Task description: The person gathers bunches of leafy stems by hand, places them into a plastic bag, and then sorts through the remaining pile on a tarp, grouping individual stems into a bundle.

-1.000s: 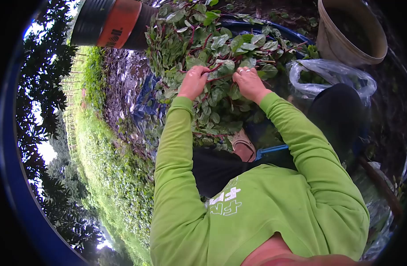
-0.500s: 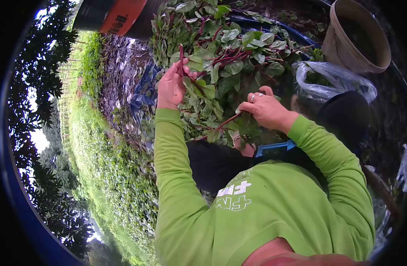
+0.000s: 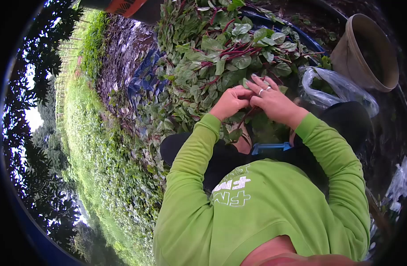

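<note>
My left hand [image 3: 231, 103] and my right hand [image 3: 276, 103] meet in front of me, fingertips touching, at the near edge of a heap of red-stemmed leafy greens [image 3: 221, 57] that look like Malabar spinach. Both are closed. The right, wearing rings, grips a red stem [image 3: 246, 117] that hangs below the fingers toward my feet. Thumb and fingers of the left are pinched against it; what lies between them is mostly hidden. A bit of green leaf [image 3: 245, 83] shows beside the right fingertips.
A tan bucket [image 3: 366, 53] lies tilted at the upper right, beside a clear plastic bag [image 3: 341, 91]. A dark container with an orange band [image 3: 125, 6] stands at the upper left. Blue sheeting [image 3: 146, 73] lies under the greens. Something blue [image 3: 271, 147] is between my legs.
My left hand, holding a leafy red stem out to the left, has moved right and toward me to meet the right hand. The right hand has stayed near its place, gripping a stem.
</note>
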Demonstrator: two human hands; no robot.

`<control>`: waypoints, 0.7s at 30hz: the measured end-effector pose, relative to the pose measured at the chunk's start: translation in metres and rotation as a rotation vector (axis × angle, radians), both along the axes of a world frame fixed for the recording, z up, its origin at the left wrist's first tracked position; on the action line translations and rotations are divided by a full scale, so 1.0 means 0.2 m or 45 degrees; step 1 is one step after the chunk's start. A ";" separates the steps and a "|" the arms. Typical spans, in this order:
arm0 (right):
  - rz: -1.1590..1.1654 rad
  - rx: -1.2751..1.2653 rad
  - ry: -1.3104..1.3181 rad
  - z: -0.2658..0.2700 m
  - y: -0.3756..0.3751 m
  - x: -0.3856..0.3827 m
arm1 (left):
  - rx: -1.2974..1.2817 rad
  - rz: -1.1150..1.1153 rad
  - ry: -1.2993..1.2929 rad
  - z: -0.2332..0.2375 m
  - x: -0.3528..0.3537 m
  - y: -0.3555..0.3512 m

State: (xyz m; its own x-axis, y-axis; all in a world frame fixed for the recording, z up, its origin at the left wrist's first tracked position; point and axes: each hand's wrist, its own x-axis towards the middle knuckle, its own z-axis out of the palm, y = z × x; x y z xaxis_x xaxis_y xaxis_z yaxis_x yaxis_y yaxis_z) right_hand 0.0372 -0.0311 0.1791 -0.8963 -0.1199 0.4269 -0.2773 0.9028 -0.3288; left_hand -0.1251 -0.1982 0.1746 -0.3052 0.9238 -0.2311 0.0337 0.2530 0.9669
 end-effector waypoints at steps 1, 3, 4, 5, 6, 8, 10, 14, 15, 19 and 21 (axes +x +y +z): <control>0.003 0.001 -0.047 -0.02 0.01 0.00 | -0.036 0.073 0.047 -0.02 0.04 0.00; 0.046 -0.079 -0.389 -0.03 0.03 0.00 | -0.139 0.239 -0.263 -0.03 0.06 0.00; 0.102 -0.119 -0.263 -0.05 0.04 -0.01 | -0.093 0.254 -0.158 -0.04 0.03 0.01; 0.084 -0.136 -0.279 -0.05 0.05 -0.01 | -0.046 0.263 -0.053 -0.06 -0.02 0.01; 0.060 -0.156 -0.294 -0.06 0.04 -0.01 | 0.000 0.265 0.052 -0.08 -0.07 0.03; 0.046 -0.334 -0.359 -0.05 0.05 -0.01 | 0.050 0.541 0.381 -0.14 -0.18 0.13; 0.005 -0.240 -0.351 -0.08 0.06 -0.02 | 0.095 0.533 0.975 -0.18 -0.32 0.28; -0.015 -0.094 -0.226 -0.10 0.08 -0.04 | -0.159 0.260 1.857 -0.22 -0.52 0.48; -0.046 -0.068 -0.217 -0.10 0.09 -0.04 | -0.301 0.229 1.964 -0.21 -0.54 0.50; -0.123 -0.044 -0.170 -0.09 0.12 -0.04 | -0.517 0.154 1.193 -0.12 -0.79 0.51; -0.129 -0.058 -0.162 -0.09 0.13 -0.04 | -0.441 0.218 0.941 -0.01 -0.85 0.48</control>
State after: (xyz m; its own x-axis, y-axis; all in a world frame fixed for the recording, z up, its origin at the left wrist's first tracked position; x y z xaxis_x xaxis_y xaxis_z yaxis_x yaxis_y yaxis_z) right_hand 0.0295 -0.0046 0.1612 -0.9501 -0.0089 0.3119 -0.1388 0.9072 -0.3971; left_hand -0.2947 -0.1032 0.1735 -0.6196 0.7643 -0.1784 0.5633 0.5913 0.5771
